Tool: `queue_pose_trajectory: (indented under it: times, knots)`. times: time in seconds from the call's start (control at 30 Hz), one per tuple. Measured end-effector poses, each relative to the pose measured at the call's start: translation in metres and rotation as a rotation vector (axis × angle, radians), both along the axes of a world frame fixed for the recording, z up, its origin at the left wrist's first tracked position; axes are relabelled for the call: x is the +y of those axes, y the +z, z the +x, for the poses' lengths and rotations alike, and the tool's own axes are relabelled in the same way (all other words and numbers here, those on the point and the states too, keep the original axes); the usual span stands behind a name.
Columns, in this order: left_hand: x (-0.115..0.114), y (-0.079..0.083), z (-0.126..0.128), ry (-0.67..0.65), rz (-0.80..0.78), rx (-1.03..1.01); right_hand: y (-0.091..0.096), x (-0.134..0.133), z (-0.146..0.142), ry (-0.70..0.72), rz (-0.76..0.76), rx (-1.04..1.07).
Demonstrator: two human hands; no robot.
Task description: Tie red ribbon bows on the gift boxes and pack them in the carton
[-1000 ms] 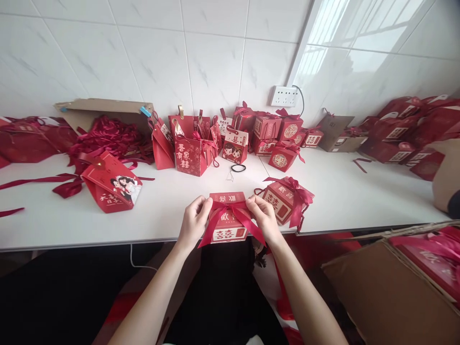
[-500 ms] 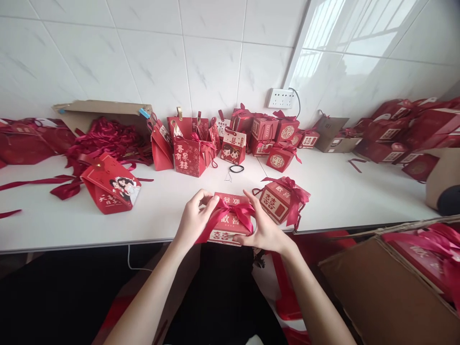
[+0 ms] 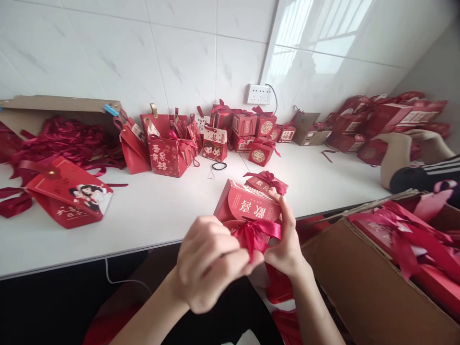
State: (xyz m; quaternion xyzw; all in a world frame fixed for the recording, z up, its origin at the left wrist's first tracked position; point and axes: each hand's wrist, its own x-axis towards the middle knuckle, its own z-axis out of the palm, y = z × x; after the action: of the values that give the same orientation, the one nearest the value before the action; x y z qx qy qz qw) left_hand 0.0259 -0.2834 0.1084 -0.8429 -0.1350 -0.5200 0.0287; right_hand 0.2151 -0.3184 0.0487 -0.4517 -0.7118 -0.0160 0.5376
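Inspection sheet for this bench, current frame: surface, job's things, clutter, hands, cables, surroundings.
Surface: white table, crowded along the wall.
Job's things: red gift box held tilted at the table edge; red ribbon tied on it.
Clutter: ribboned boxes, loose ribbon pile, flat red bag, black hair tie.
Hands: left hand pinches the ribbon; right hand grips the box.
Cables: white cable under the table; one at the wall socket.
Surroundings: tiled wall; cardboard carton at right; another person's sleeve.
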Motion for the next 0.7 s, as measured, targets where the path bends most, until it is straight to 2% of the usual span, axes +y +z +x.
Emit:
queue_pose_trajectory:
  times: [0.1, 0.2, 0.3, 0.4, 0.5, 0.6, 0.7]
  knots:
    - [0.032, 0.001, 0.008, 0.109, -0.295, -0.165, 0.003, -0.016, 0.009, -0.03, -0.002, -0.02]
    - [0.067, -0.005, 0.028, 0.08, -0.687, -0.062, 0.005, -0.037, 0.017, -0.172, -0.021, 0.032]
    - [0.082, -0.02, 0.06, 0.014, -0.783, 0.106, 0.004, -0.06, 0.025, -0.287, -0.111, 0.412]
    - [0.079, -0.044, 0.095, -0.173, -0.655, 0.316, 0.006, -0.084, 0.033, -0.226, -0.233, 0.955]
    - [0.074, -0.072, 0.12, -0.323, -0.351, 0.499, 0.014, -0.106, 0.041, -0.114, -0.273, 1.432]
    - [0.078, -0.099, 0.13, -0.324, -0.121, 0.607, 0.025, -0.122, 0.043, 0.044, -0.276, 1.766]
    - [0.087, -0.116, 0.129, -0.254, -0.02, 0.658, 0.034, -0.131, 0.041, 0.174, -0.298, 1.887]
